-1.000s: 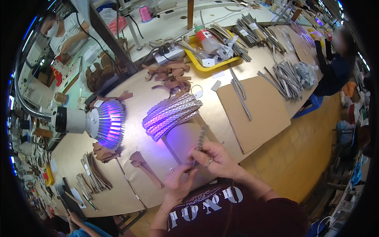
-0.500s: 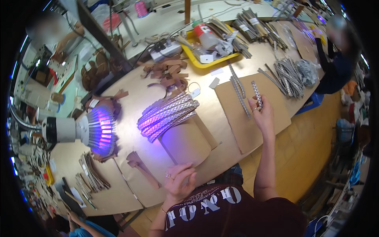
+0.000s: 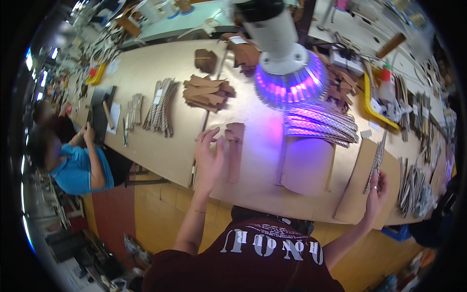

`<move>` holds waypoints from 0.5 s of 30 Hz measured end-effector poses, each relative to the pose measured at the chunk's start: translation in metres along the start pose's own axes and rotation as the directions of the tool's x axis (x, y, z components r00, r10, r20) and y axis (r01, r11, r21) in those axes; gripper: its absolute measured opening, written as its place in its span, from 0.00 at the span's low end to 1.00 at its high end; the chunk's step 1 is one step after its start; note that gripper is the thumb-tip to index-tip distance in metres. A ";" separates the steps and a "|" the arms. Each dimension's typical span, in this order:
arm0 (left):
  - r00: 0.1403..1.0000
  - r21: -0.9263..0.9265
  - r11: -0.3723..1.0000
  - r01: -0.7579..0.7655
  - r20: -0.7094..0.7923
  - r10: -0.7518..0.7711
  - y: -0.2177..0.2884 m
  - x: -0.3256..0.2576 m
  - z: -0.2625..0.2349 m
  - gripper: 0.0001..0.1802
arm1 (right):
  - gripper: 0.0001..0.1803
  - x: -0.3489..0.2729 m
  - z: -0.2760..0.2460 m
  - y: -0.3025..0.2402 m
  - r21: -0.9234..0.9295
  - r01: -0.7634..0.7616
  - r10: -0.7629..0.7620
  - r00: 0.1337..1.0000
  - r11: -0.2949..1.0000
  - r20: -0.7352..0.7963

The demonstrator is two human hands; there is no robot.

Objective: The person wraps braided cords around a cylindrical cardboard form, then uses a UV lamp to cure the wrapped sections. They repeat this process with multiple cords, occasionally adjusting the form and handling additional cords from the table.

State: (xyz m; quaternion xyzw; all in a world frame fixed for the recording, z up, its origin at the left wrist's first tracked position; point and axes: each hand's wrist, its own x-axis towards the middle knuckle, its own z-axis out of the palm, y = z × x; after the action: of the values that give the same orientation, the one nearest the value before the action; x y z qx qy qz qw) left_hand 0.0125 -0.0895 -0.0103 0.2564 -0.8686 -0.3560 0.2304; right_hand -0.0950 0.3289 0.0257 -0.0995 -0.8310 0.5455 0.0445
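Observation:
My left hand [image 3: 210,158] is raised above the table with fingers loosely bent and apart, holding nothing. Closest to it are flat brown leather strips [image 3: 235,151]. On the right, my right hand [image 3: 379,191] is closed over a cardboard sheet [image 3: 351,194], its fingertips pinching a grey braided strap [image 3: 374,179]. Other grey braided straps [image 3: 380,152] lie on that sheet, just beyond the fingers. Between my hands a bundle of braided straps [image 3: 318,125] rests across a curved tan board [image 3: 309,165], lit purple by a lamp [image 3: 292,73].
Brown leather pieces [image 3: 209,92] and braided bundles [image 3: 160,107] lie to the left. A yellow tray [image 3: 373,109] with a bottle stands at the far right, more straps [image 3: 412,187] nearer. A co-worker in blue [image 3: 82,168] sits at the left. The lamp hangs low over the table.
My view has swung left, bringing the leather pieces and the co-worker in blue into sight. My left hand has reached out towards the brown strips. My right hand has lowered the strap towards the cardboard.

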 end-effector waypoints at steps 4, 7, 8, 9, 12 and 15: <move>0.998 0.029 0.999 0.041 0.036 -0.042 -0.020 0.004 0.010 0.11 | 0.11 -0.028 -0.002 -0.046 0.183 -0.113 0.088 0.986 0.977 0.141; 0.985 -0.068 0.987 0.142 0.106 -0.135 -0.028 0.008 0.020 0.08 | 0.11 -0.049 0.023 -0.083 0.700 -0.054 -0.535 0.603 0.712 0.591; 0.984 -0.140 0.977 0.158 0.105 -0.144 -0.029 0.009 0.024 0.07 | 0.11 -0.059 0.043 -0.091 0.684 -0.150 -0.533 0.517 0.714 0.670; 0.983 -0.213 0.962 0.169 0.106 -0.149 -0.031 0.010 0.026 0.07 | 0.12 -0.069 0.061 -0.100 0.612 -0.296 -0.488 0.397 0.734 0.777; 0.980 -0.230 0.954 0.192 0.099 -0.173 -0.033 0.009 0.026 0.05 | 0.18 -0.099 0.135 -0.109 0.066 -0.613 0.079 0.206 0.787 0.975; 0.981 -0.331 0.924 0.191 0.101 -0.166 -0.033 0.006 0.022 0.05 | 0.23 -0.105 0.227 -0.094 0.149 -0.302 -0.028 0.369 0.942 0.929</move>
State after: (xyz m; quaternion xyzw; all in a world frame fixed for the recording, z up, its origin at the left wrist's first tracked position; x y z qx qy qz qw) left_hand 0.0043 -0.1025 -0.0477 0.2781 -0.7750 -0.5286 0.2066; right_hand -0.0446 0.0666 0.0249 0.1585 -0.6115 0.6266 -0.4563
